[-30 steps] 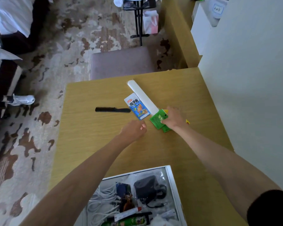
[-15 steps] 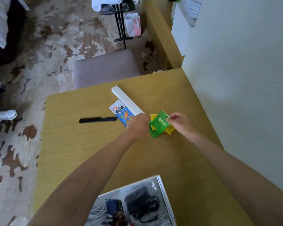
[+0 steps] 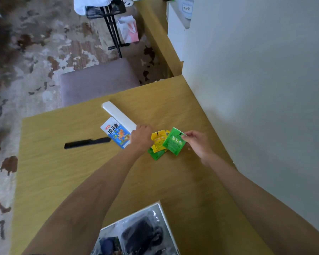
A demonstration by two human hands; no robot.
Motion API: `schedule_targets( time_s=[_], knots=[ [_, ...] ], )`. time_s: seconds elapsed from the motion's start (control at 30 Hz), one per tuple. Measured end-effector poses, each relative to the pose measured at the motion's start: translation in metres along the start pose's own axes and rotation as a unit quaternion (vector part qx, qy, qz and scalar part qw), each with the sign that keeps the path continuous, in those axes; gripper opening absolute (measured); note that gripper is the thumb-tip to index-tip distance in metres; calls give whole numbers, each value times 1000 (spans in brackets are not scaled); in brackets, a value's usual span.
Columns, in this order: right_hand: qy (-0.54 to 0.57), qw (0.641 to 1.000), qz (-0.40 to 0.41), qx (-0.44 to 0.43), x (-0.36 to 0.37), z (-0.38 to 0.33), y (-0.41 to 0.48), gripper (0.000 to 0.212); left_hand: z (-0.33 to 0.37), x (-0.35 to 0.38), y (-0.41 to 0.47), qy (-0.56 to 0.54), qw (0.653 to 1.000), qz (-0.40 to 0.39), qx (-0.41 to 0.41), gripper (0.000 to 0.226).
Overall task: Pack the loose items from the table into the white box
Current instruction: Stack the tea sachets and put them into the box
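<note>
My right hand (image 3: pixel 197 142) pinches the top corner of a green sachet (image 3: pixel 174 141), tilted up off the wooden table (image 3: pixel 63 172). A yellow sachet (image 3: pixel 158 142) and another green sachet (image 3: pixel 156 154) lie beneath and to its left. My left hand (image 3: pixel 141 138) rests with curled fingers at the near end of a long white case (image 3: pixel 118 115), over the edge of a blue snack packet (image 3: pixel 116 132); what it grips is hidden. A black comb (image 3: pixel 87 143) lies to the left. The white box (image 3: pixel 161 208) sits at the near edge, holding a black adapter and other items.
A white wall (image 3: pixel 256 89) runs along the table's right side. A mauve padded stool (image 3: pixel 98 81) stands beyond the far edge. Patterned carpet, a black stand and a pink bag lie further back.
My right hand has lifted one green sachet and drawn it to the right, uncovering the yellow one. My left hand has moved forward onto the end of the white case.
</note>
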State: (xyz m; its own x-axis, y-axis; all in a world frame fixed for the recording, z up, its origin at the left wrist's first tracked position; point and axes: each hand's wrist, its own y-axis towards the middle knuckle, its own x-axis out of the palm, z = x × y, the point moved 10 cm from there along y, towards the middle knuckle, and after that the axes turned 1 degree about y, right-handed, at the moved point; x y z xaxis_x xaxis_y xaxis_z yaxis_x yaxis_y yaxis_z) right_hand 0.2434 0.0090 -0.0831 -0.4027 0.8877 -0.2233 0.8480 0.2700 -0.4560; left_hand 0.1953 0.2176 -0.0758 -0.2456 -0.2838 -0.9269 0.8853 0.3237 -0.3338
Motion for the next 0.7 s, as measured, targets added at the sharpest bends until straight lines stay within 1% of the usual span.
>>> schedule_targets(
  time_s=[0.1,0.17,0.23,0.3,0.43,0.53,0.6,0.63,0.7],
  knots=[
    [12,1000,-7,7,0,5,-15,9,-10,10,-5,-45,998,4,-36,34],
    [15,1000,0,13,-5,10,-26,8,-15,13,-7,-80,995,5,-61,33],
    [16,1000,4,18,-10,13,-35,8,-15,13,-7,-81,994,3,-71,35],
    [13,1000,10,18,-18,14,-42,11,-10,13,-6,-74,995,-7,-69,38],
    [0,999,25,21,-27,20,-52,14,-3,17,-11,-93,992,-41,-71,42],
    [-8,1000,19,23,-25,25,-58,15,5,21,-11,-106,990,-76,-60,43],
    [-12,1000,9,19,-24,26,-61,14,13,19,-10,-103,991,-73,-47,41],
    [-13,1000,4,16,-23,26,-62,14,16,18,-11,-104,991,-68,-42,46],
    [-17,1000,0,14,-24,26,-64,13,22,20,-15,-90,993,-71,-28,64]
  ],
)
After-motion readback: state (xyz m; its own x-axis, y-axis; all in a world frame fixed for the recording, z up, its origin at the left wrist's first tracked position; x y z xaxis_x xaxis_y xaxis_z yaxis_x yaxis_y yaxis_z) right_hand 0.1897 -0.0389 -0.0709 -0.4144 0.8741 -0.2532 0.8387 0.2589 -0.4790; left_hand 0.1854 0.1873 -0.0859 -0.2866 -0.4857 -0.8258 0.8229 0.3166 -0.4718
